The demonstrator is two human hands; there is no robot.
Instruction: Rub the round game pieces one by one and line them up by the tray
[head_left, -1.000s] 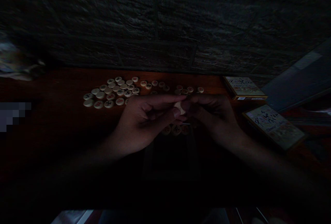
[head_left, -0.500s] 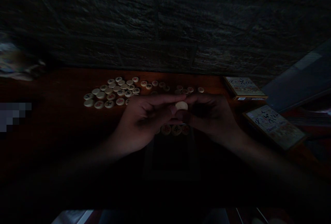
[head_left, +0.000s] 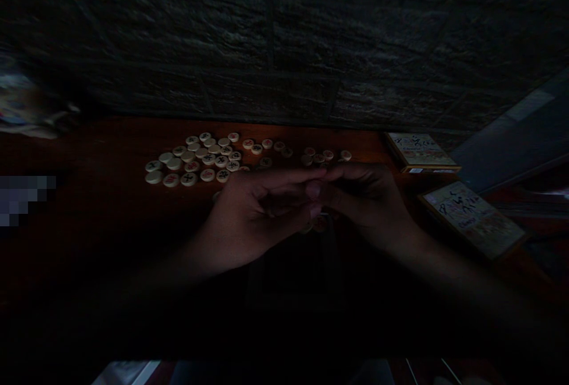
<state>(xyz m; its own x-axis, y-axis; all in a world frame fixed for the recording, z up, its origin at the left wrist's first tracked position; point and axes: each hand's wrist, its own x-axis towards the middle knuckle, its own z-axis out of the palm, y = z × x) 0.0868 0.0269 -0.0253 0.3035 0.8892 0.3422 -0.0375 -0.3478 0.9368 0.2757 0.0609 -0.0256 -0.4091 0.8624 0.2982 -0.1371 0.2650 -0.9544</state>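
My left hand [head_left: 260,210] and my right hand [head_left: 367,204] meet above a dark wooden table [head_left: 111,151], their fingertips pressed together. Between them, a cream disc-shaped xiangqi piece is hidden by my fingers. Behind my hands lies a loose cluster of several cream xiangqi pieces [head_left: 191,161] with black and red characters. A thin row of similar pieces [head_left: 306,157] continues to the right. Other pieces [head_left: 319,225] below my fingers are almost entirely hidden.
A rough stone wall [head_left: 267,47] rises behind the table. Two illustrated boxes or booklets [head_left: 420,151] [head_left: 473,219] lie at the right, beside a grey panel [head_left: 511,136]. A pixelated patch [head_left: 22,198] covers something at the left edge.
The cream disc, visible between my hands earlier, is now covered by my fingers. My hands have closed together, and the pieces below them are more hidden.
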